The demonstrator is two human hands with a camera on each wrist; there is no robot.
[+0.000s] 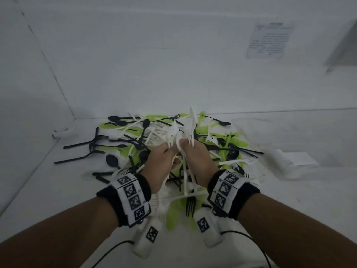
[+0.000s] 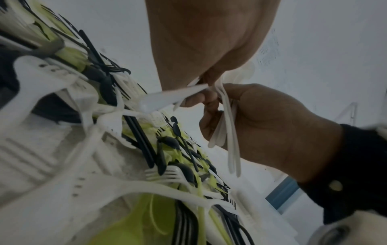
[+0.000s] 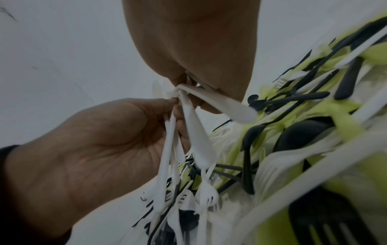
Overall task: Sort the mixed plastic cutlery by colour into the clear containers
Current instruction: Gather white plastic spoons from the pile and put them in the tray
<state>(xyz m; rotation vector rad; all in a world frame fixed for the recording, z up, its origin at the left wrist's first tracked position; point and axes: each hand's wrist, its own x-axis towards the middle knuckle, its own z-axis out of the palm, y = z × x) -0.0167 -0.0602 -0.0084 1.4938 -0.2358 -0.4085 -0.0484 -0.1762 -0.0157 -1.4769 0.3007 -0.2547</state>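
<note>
A mixed pile of black, lime-green and white plastic cutlery (image 1: 135, 140) lies on the white table. Both hands meet just above its middle. My left hand (image 1: 167, 150) and right hand (image 1: 183, 145) together grip a bundle of white cutlery (image 1: 190, 122) whose ends stick up past the fingers. In the left wrist view the right hand (image 2: 211, 106) curls round several white handles (image 2: 229, 132), while the left hand (image 2: 206, 79) pinches a white piece (image 2: 171, 97). The right wrist view shows the left hand (image 3: 177, 106) holding white handles (image 3: 167, 149) that hang down.
A faint clear container (image 1: 249, 124) stands at the back right of the pile. A white stack (image 1: 286, 165) lies to the right. A small white object (image 1: 61, 132) sits near the left wall. White walls close the back and left; a paper sheet (image 1: 268, 39) hangs there.
</note>
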